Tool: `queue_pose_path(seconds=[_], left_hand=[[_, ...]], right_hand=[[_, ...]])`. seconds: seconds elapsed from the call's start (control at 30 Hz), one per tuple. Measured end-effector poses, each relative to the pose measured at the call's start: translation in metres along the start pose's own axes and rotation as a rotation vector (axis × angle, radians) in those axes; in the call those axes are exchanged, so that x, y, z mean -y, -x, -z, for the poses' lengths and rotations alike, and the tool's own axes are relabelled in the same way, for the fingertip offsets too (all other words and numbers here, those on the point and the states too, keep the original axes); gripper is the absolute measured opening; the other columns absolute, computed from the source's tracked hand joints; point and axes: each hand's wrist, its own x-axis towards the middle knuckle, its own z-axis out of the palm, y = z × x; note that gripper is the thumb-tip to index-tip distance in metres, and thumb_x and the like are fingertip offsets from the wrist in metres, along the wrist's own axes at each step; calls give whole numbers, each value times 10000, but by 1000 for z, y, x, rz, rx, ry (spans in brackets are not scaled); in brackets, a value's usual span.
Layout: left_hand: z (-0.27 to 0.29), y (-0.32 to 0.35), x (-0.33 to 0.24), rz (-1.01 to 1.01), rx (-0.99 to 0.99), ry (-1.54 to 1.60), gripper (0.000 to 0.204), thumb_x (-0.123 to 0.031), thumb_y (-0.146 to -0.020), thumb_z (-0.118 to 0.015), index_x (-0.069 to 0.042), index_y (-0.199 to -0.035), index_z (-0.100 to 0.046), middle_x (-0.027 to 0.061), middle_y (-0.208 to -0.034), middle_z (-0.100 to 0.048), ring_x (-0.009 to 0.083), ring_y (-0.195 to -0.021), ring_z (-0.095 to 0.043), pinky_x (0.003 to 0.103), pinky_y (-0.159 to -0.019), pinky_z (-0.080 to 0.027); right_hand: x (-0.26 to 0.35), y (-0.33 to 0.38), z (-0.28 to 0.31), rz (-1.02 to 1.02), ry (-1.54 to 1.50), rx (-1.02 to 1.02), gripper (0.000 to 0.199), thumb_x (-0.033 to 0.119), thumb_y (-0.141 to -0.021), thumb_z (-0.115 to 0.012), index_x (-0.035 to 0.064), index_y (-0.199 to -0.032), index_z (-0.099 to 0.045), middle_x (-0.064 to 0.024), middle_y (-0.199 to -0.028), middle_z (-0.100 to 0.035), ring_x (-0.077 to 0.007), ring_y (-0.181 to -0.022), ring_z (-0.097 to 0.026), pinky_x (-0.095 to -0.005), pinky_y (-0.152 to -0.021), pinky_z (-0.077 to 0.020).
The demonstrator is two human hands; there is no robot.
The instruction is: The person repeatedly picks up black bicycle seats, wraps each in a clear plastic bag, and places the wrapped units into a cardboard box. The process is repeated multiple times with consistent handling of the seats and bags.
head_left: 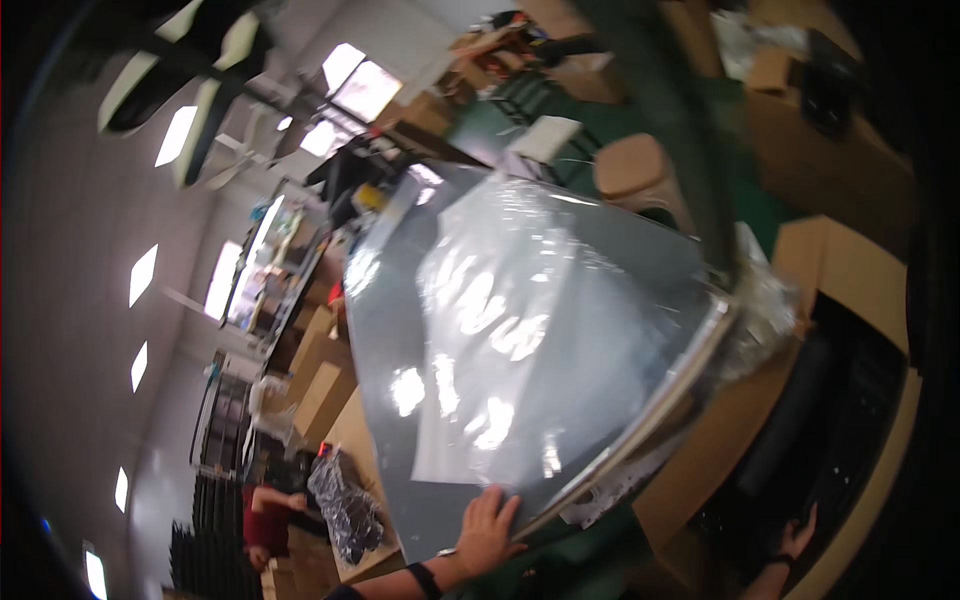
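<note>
My left hand (485,530) lies with spread fingers on the near edge of a grey-topped table (400,500), its fingertips by the lower edge of a clear plastic bag (500,330). The bag is flat, large and shiny, and covers much of the tabletop. To the right, my right hand (797,535) reaches into an open cardboard box (745,440), against black contents (830,420) whose kind I cannot make out. Its fingers look stretched out and apart, though the picture is blurred there.
Crumpled clear plastic (765,310) hangs between table and box. Beyond the table stand a brown stool (635,170) and more cartons (830,150). On the left, a dark plastic-wrapped bundle (345,505) lies near a person in a red shirt (265,520). A dark post (690,120) rises at the table's far right.
</note>
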Motion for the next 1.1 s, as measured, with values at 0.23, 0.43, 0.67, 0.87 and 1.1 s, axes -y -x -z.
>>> queue_pose_path(seconds=[0.23, 0.43, 0.67, 0.87, 1.1], left_hand=[[-23, 10, 13, 25, -122, 119, 996, -314, -622, -804, -121, -1442, -272, 233, -1472, -228, 377, -1380, -224, 538, -1085, -226], [-16, 42, 20, 42, -221, 478, 1060, -252, -636, -811, -116, -1476, -178, 236, -1518, -69, 393, -1409, -110, 532, -1115, -160], [-19, 89, 31, 45, -375, 715, 863, -132, -703, -721, -48, -1424, -255, 263, -1503, -51, 424, -1383, -146, 497, -1110, -208], [-54, 152, 62, -75, -337, 788, 696, -37, -667, -684, -7, -1306, -409, 288, -1462, -150, 423, -1339, -239, 436, -1096, -266], [-44, 192, 113, -48, -434, 761, 746, -99, -663, -754, -68, -1318, -398, 270, -1398, -314, 435, -1272, -358, 457, -1034, -364]], right_hand=[[82, 74, -60, -216, -518, 48, 312, 77, -805, -657, 56, -1110, -591, -78, -964, -626, -197, -771, -554, -327, -613, -463], [56, 123, -26, 537, 363, 226, 346, 149, -773, -674, 19, -1083, -590, -136, -1016, -616, -237, -921, -561, -357, -715, -495], [99, 406, -159, 560, 590, 543, 374, 71, -782, -648, 32, -1136, -532, -103, -977, -580, -199, -864, -540, -326, -690, -478], [81, 540, -137, 626, 679, 660, 418, 3, -791, -626, 43, -1181, -483, -75, -944, -549, -167, -815, -521, -299, -670, -464], [95, 627, -41, 562, 640, 564, 485, -75, -800, -600, 55, -1233, -425, -43, -905, -512, -129, -758, -500, -267, -645, -447]])
